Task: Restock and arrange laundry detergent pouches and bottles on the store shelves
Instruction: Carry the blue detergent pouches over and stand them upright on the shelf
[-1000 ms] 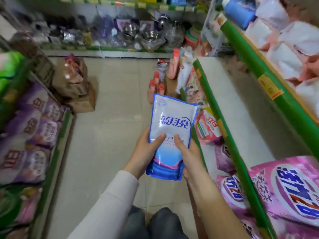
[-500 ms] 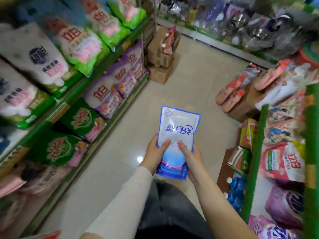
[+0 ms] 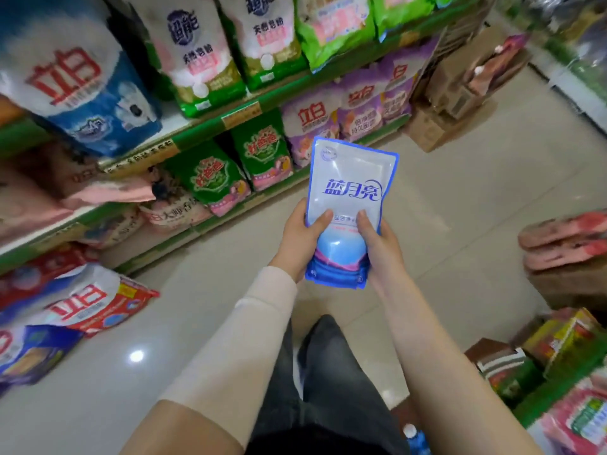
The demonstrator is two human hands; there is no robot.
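A pale tiled floor (image 3: 460, 208) runs between green-edged shelves (image 3: 203, 126) of washing powder; in mid-aisle, above the person's dark trousers (image 3: 328, 372), two hands hold one blue-and-white detergent pouch (image 3: 349, 192) upright and clear of the shelves. The left hand (image 3: 300, 238) grips its lower left edge, thumb pressed on the front; the right hand (image 3: 381, 244) grips the lower right edge the same way; the fingers behind the pouch are hidden from us. We read 蓝月亮 across the pouch; the smaller print by the thumbs we cannot make out. On the shelves we read 立白 on a blue bag (image 3: 75, 83) and on purple bags (image 3: 312, 119); 超能 on white-and-green bags (image 3: 193, 50). The price strips (image 3: 241, 113) are blurred; the goods at right (image 3: 565, 241) are smeared and cut off.
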